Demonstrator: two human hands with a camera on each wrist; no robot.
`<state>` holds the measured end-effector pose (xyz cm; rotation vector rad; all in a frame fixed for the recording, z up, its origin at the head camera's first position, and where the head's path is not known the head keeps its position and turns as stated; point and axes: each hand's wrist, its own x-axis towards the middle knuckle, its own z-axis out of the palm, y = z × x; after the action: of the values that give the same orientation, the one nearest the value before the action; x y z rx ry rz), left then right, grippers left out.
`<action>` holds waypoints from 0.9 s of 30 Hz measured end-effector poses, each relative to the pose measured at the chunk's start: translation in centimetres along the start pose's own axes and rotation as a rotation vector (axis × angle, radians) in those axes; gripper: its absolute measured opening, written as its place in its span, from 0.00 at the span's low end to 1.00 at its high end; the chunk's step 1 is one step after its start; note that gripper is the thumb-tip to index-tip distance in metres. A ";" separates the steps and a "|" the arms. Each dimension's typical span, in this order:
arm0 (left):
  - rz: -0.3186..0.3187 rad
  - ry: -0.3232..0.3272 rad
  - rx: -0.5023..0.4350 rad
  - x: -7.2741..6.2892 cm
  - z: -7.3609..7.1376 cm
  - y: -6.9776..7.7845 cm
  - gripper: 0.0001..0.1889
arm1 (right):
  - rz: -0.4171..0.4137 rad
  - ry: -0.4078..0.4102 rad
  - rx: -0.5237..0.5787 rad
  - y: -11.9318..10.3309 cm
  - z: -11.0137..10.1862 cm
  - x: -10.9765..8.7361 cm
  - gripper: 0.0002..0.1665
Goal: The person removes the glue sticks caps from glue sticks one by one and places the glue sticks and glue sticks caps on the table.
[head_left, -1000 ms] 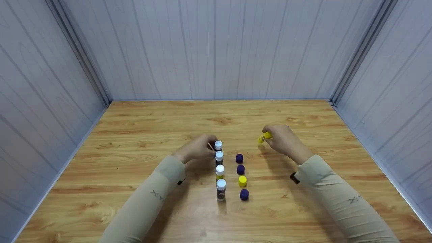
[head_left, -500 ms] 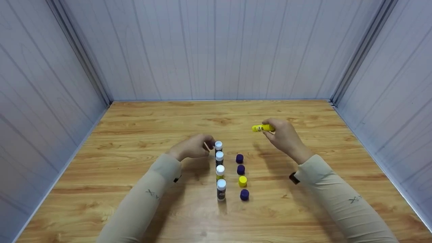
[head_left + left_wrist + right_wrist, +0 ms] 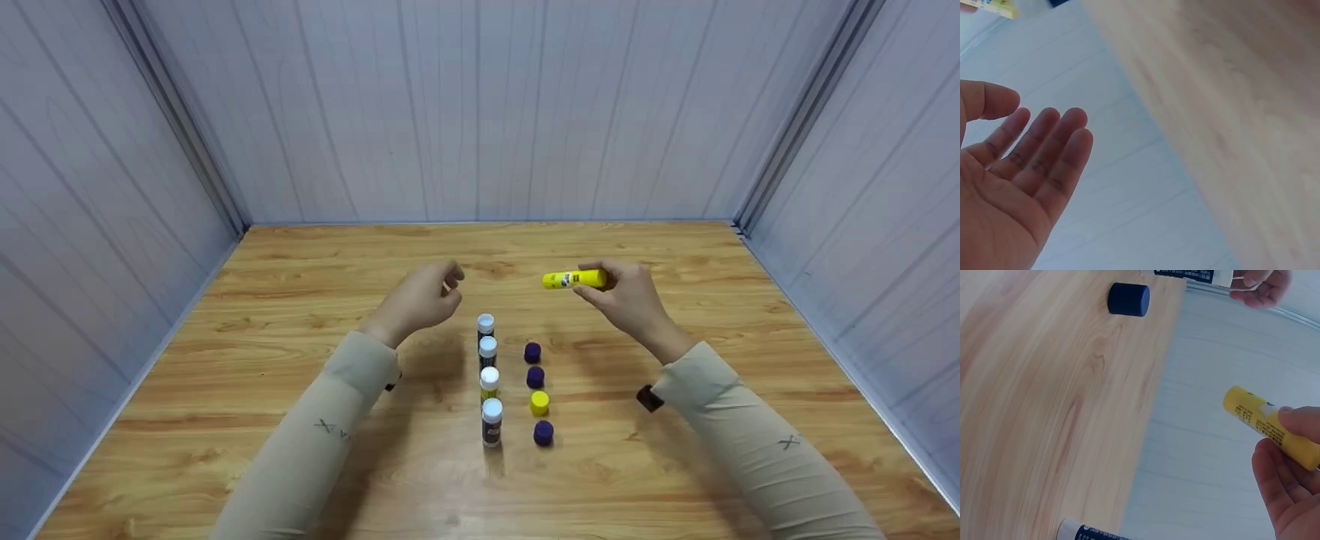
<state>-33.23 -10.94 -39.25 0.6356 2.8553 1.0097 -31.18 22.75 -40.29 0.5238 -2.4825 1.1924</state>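
My right hand holds a yellow glue stick sideways above the table, pinched between thumb and fingers. In the right wrist view this glue stick is yellow along its length, with dark print and a white label patch. My left hand hovers empty past the far end of a row of uncapped glue sticks, fingers loosely bent. The left wrist view shows its palm and relaxed fingers. The upright row has white tops; the nearest glue stick has a dark label, and another glue stick is yellow.
Right of the row, one yellow cap and three dark blue caps, the nearest cap among them, stand in a line. The wooden table meets a pale panelled back wall, with side walls left and right.
My left hand has drawn back from the farthest glue stick in the row and risen toward the back. My right hand has raised the yellow glue stick and turned it nearly level.
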 end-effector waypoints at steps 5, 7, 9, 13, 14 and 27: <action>0.063 0.047 0.050 -0.5 -0.6 1.7 0.20 | 0.002 0.004 0.085 -0.6 0.2 -0.1 0.19; 0.083 0.051 0.091 -0.8 -0.7 2.5 0.20 | 0.014 0.001 0.138 -0.7 0.4 -0.1 0.19; 0.104 0.045 0.139 -1.0 -0.7 3.2 0.21 | 0.027 -0.007 0.183 -0.9 0.6 -0.2 0.18; 0.144 0.022 0.228 -1.4 -0.4 4.8 0.22 | 0.051 -0.034 0.249 -1.3 1.0 -0.3 0.16; 0.152 0.015 0.248 -1.5 -0.3 5.2 0.22 | 0.059 -0.042 0.261 -1.4 1.2 -0.4 0.16; 0.304 0.045 0.516 -1.4 1.8 8.1 0.21 | 0.207 -0.135 0.534 -3.7 2.8 -0.6 0.13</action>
<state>-28.70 -4.69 -35.85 1.1183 3.1339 0.2855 -29.31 18.45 -39.77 0.4970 -2.3545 1.9836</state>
